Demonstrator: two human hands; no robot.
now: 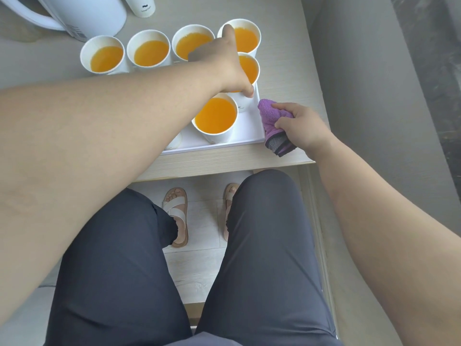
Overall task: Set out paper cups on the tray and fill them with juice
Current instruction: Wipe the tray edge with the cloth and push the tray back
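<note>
- The left hand [224, 63] reaches across from the left and lies over the gripped cup [250, 68] at the right edge of the tray [224, 146]. Its fingers are curled round that cup, with a fingertip down on the cup's near wall.
- 1 digit of the same hand stretches far, up to the rim of the far-right cup [245, 38].
- The right hand [301, 128] is clenched on a purple cloth [270, 118], which touches the outside of the tray's right rim. The cloth shows grey at its near end.
- The near cup [219, 137] stands on the white tray, just beside the gripped cup and nearer to the person. It is filled with orange juice [215, 116].
- A sliver of another cup [174, 143] shows on the tray under the left forearm.
- At the far side, 4 cups stand in a row, all holding juice: the far-left cup [106, 57], the second cup [149, 52], the third cup [193, 41] and the far-right cup. I cannot tell whether this row is on the tray or on the table beyond it.
- The tray lies at the near right of a pale wooden table [224, 162].
- A white jug [82, 13] with a handle stands at the far left, with a white cylinder [146, 5] just to its right.
- Below the table edge are dark trousers [269, 245] and sandals [175, 216] on a pale floor.
</note>
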